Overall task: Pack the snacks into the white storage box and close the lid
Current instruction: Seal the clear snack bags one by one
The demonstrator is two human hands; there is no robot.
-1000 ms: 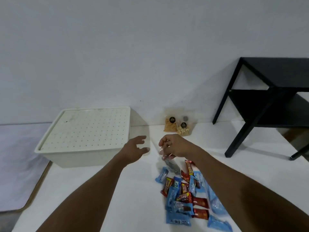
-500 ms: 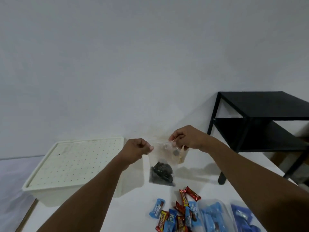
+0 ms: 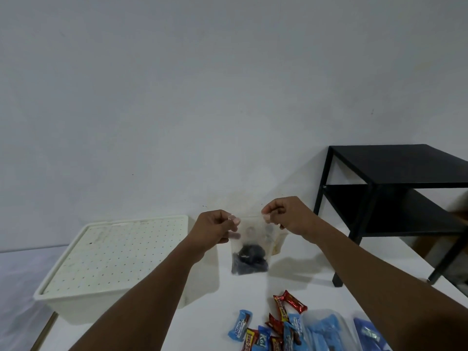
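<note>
Snacks in a clear bag (image 3: 249,252) hang above the white surface (image 3: 207,317), held up by both hands near the middle of the view. The left hand (image 3: 215,230) pinches the bag's top corner at ten o'clock, its fingers (image 3: 234,221) curled tight on the plastic. The right hand (image 3: 287,216) pinches the corner at two o'clock, its fingers (image 3: 267,218) curled the same way. Dark pieces sit bunched in the bottom of the bag, and the upper part is see-through.

From the bag, the white storage box (image 3: 76,300) stands at nine o'clock, just beside the left forearm, with its perforated lid (image 3: 121,252) on. At six o'clock a heap of wrapped bars (image 3: 278,328) in blue, red and yellow lies on the surface. One blue bar (image 3: 240,324) lies slightly apart at the heap's nine o'clock edge. A second pouch (image 3: 278,243) shows partly behind the bag, too hidden to tell its contents. A black side table (image 3: 395,163) stands at three o'clock, against the wall.
</note>
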